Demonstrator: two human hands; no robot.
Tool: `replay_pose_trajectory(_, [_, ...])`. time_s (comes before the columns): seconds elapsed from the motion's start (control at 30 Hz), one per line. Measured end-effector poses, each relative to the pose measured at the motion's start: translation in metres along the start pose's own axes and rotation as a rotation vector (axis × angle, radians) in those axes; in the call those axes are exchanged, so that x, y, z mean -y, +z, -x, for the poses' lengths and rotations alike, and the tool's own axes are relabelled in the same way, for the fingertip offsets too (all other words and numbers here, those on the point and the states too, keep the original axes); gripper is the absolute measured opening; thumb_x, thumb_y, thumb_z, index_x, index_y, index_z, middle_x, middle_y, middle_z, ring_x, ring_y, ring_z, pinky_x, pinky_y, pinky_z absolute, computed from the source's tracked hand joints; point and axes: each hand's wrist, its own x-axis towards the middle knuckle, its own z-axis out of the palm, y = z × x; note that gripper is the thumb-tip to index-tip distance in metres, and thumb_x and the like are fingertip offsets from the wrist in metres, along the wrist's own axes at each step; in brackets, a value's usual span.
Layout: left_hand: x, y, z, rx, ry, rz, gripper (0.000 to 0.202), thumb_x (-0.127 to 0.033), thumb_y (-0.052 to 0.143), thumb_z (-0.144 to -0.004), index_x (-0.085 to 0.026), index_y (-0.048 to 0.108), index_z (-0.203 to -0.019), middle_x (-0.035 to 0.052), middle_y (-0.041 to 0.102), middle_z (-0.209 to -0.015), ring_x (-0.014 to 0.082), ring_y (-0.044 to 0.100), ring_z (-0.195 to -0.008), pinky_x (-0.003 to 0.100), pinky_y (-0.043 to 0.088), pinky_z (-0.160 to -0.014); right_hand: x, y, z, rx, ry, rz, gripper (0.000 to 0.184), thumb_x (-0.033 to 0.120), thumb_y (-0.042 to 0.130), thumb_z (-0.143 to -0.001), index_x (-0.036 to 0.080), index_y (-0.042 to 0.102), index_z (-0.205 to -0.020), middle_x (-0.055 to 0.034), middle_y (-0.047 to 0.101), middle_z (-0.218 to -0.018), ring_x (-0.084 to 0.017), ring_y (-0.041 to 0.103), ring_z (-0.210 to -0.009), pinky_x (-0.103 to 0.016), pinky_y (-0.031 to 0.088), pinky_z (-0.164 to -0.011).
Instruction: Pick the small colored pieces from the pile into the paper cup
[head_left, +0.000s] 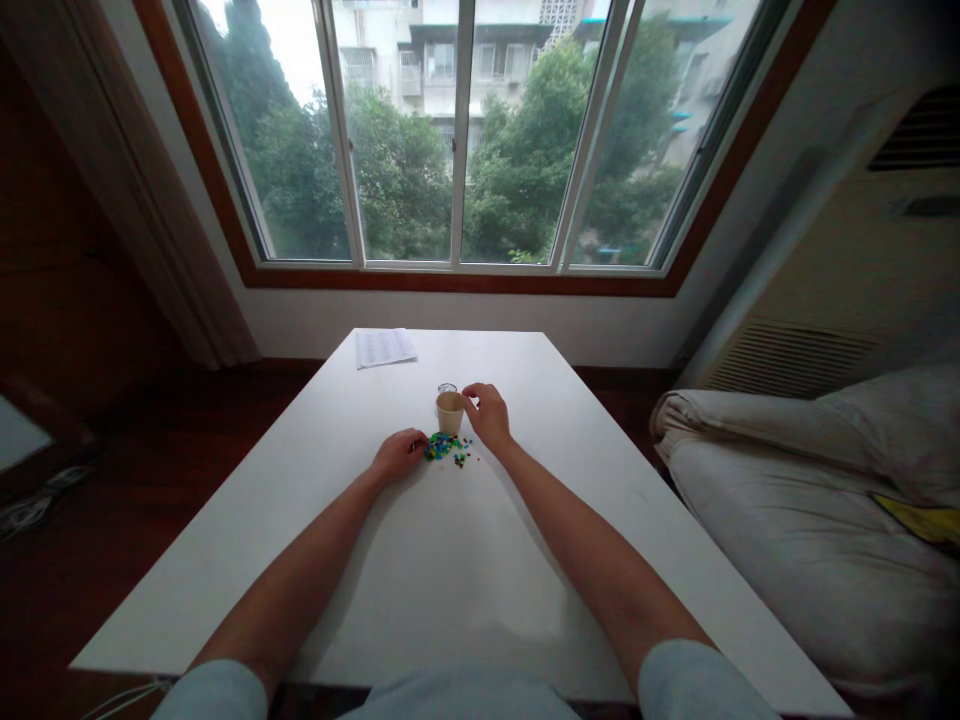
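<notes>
A small tan paper cup stands upright on the white table. Small, brightly coloured pieces like beads, mostly green and blue, lie in a loose pile just in front of it. My left hand rests at the pile's left edge, fingers curled in against the pieces; whatever they hold is too small to make out. At the cup's right rim is my right hand, thumb and fingers drawn together. Anything pinched there is too small to name. The inside bottom of the cup is hidden.
Just behind the cup lies a thin, clear round thing. Printed papers lie at the table's far left corner. A bed or couch with a pale cover stands to the right, and a wide window is beyond the table.
</notes>
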Motion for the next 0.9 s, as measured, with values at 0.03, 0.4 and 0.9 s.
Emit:
replay_pose_trajectory(0.03, [0.0, 0.001, 0.0, -0.005, 0.005, 0.001, 0.02, -0.02, 0.055, -0.085, -0.022, 0.072, -0.095, 0.0012, 0.067, -0.087, 0.0144, 0.056, -0.078, 0.025, 0.041, -0.072, 0.0, 0.003, -0.002, 0.007, 0.005, 0.003, 0.012, 0.026, 0.055, -0.093, 0.022, 0.065, -0.095, -0.0052, 0.066, -0.094, -0.021, 0.057, -0.091, -0.034, 0.048, -0.08])
replay_pose_trajectory(0.4, [-0.001, 0.001, 0.0, -0.011, 0.004, -0.019, 0.021, -0.02, 0.054, -0.085, -0.022, 0.073, -0.095, 0.001, 0.067, -0.086, 0.0144, 0.057, -0.078, 0.025, 0.041, -0.072, -0.001, 0.01, -0.006, 0.079, -0.009, -0.054, 0.017, 0.022, 0.05, -0.094, 0.022, 0.067, -0.099, -0.0056, 0.066, -0.103, -0.02, 0.058, -0.098, -0.034, 0.05, -0.084])
replay_pose_trajectory(0.9, [-0.005, -0.001, 0.001, -0.01, -0.021, -0.011, 0.021, -0.021, 0.055, -0.086, -0.023, 0.073, -0.096, 0.0011, 0.068, -0.087, 0.0146, 0.057, -0.078, 0.025, 0.042, -0.072, -0.05, -0.043, 0.067, 0.597, -0.138, -0.072, 0.041, 0.033, 0.068, -0.085, 0.024, 0.064, -0.124, -0.0088, 0.062, -0.12, -0.021, 0.06, -0.106, -0.034, 0.051, -0.089])
